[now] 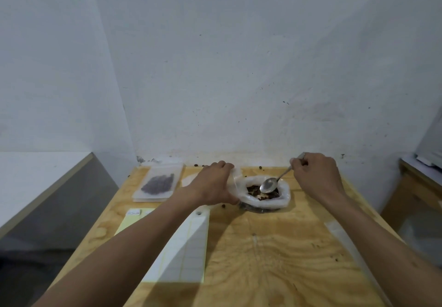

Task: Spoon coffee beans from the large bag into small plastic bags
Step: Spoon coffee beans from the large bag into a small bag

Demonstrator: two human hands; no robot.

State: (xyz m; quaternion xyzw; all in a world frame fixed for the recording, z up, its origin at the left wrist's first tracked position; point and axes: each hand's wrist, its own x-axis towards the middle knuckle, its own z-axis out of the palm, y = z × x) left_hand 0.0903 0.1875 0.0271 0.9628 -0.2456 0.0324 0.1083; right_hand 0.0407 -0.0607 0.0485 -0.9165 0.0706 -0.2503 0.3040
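Note:
The large clear bag (283, 199) of coffee beans sits open at the far middle of the wooden table (275, 247), its rim rolled down. My right hand (315, 175) pinches the handle of a metal spoon (269, 185). The spoon's bowl looks empty and hovers over the beans in the bag's mouth. My left hand (212, 182) grips a small clear plastic bag (233, 182) right beside the large bag's left rim. A filled small bag (159, 182) of beans lies flat at the far left of the table.
A yellow lined pad (191, 247) lies under my left forearm. A few loose beans (223, 205) are scattered near the large bag and along the wall. A white strip (339, 232) lies at the right. A low ledge is left of the table, a wooden stand right.

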